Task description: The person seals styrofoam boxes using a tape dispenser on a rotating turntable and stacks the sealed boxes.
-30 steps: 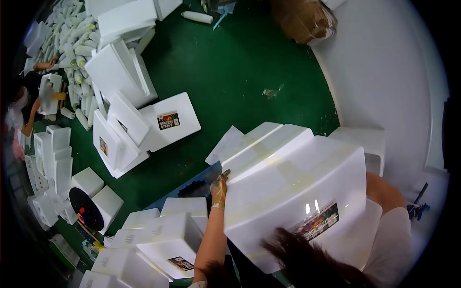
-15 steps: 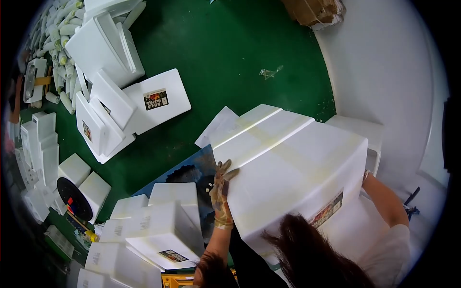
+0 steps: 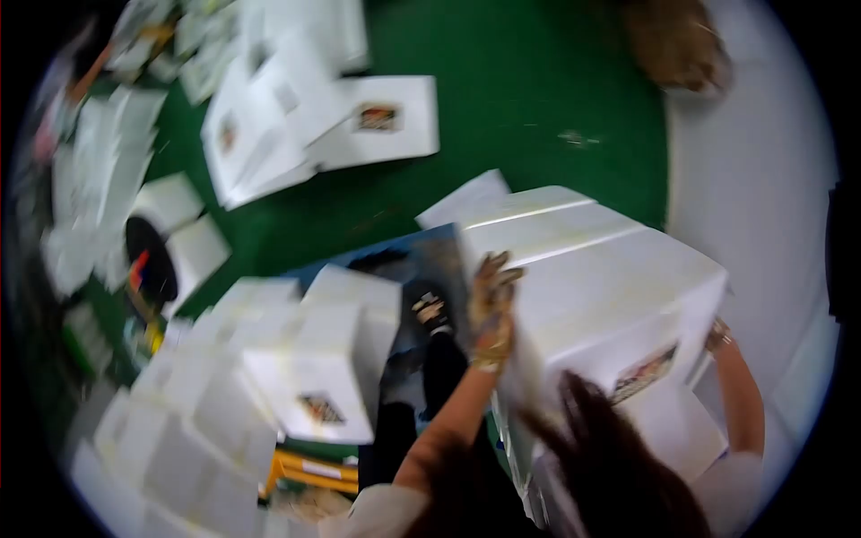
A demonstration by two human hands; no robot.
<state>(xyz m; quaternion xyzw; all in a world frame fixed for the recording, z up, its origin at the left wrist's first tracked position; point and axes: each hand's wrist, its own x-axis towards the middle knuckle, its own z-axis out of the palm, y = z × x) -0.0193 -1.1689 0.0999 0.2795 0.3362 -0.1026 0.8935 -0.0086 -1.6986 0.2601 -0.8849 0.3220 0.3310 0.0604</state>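
Note:
A large white foam box (image 3: pixel 592 282) with a picture label (image 3: pixel 646 372) on its near side fills the right half of the head view. My left hand (image 3: pixel 491 305), in a stained glove, lies against the left side of this box, fingers pointing up and away from me. On the opposite side, my right hand (image 3: pixel 718 335) grips the box's right edge; its fingers are mostly hidden. The box is between my two hands. Below the label, another white foam surface (image 3: pixel 673 426) shows. Dark hair covers part of the near side.
Several white foam boxes (image 3: pixel 309 363) stand stacked on the left. White lids (image 3: pixel 395 139) lie on the green floor (image 3: pixel 511 90) ahead. A blue board (image 3: pixel 439 247), a black disc (image 3: pixel 151 258), a yellow crate (image 3: pixel 314 472) and a brown bundle (image 3: pixel 677 45) by the wall are also around.
The view has swung left and blurred, so things appear farther right. The box sits lower relative to my body, with both hands still on its sides. My foot now shows on the blue board.

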